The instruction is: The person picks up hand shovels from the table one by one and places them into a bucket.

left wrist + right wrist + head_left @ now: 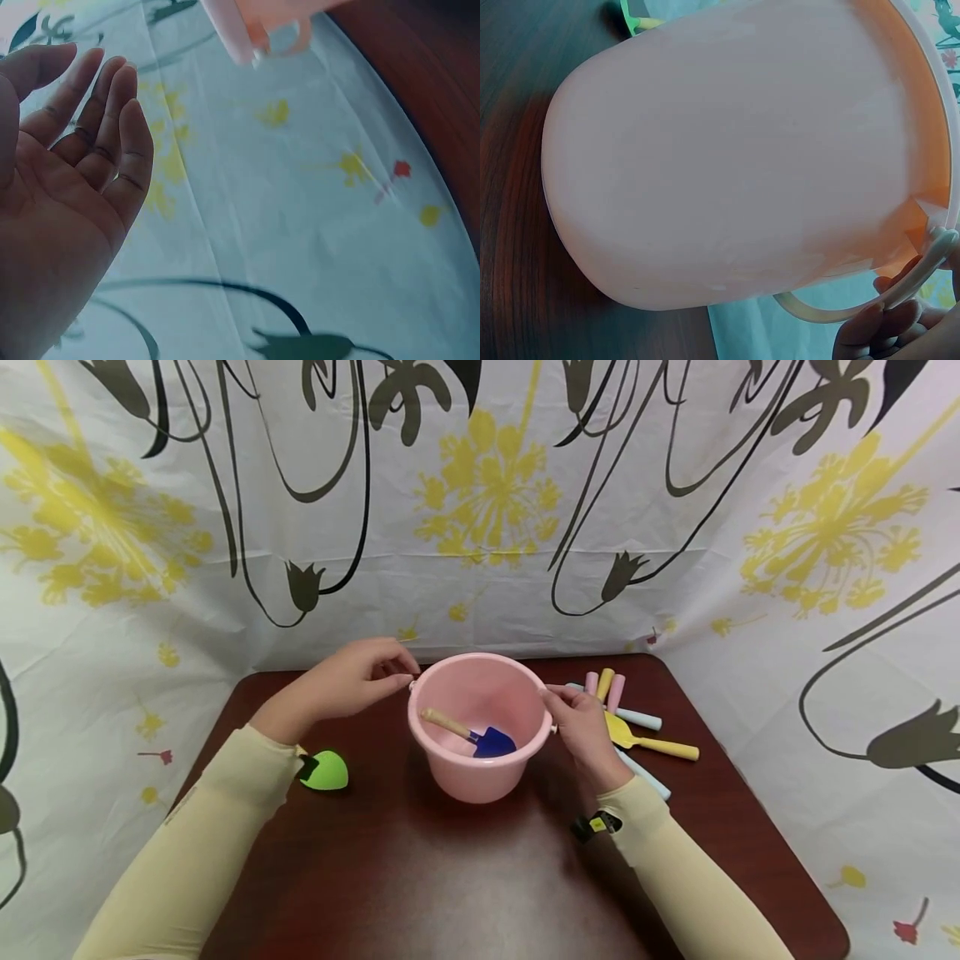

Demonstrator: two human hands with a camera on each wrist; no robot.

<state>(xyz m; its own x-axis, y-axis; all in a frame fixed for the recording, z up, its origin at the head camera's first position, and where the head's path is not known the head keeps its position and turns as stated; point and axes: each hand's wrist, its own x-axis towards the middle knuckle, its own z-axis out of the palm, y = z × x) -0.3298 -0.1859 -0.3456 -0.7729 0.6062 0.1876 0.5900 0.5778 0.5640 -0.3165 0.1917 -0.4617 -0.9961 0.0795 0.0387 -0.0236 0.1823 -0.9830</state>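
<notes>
A pink bucket [480, 781] stands upright in the middle of the table. Inside it lies a small trowel [450, 723] with a blue blade and a wooden handle. My right hand [583, 731] is at the right of the rim. In the right wrist view its fingers hold the bucket's curved handle [817, 311] close to where it joins the rim. Beside the left of the rim is my left hand [360, 677], fingers loosely bent. The left wrist view shows that palm [67, 195] with nothing in it, apart from the bucket.
Right of the bucket, a yellow scoop [660, 746] lies among several pink, yellow and pale blue handles [615, 693]. A bright green tool head [327, 772] rests on the table [360, 877] by the left sleeve. Patterned sheeting [480, 593] surrounds the table's back and sides.
</notes>
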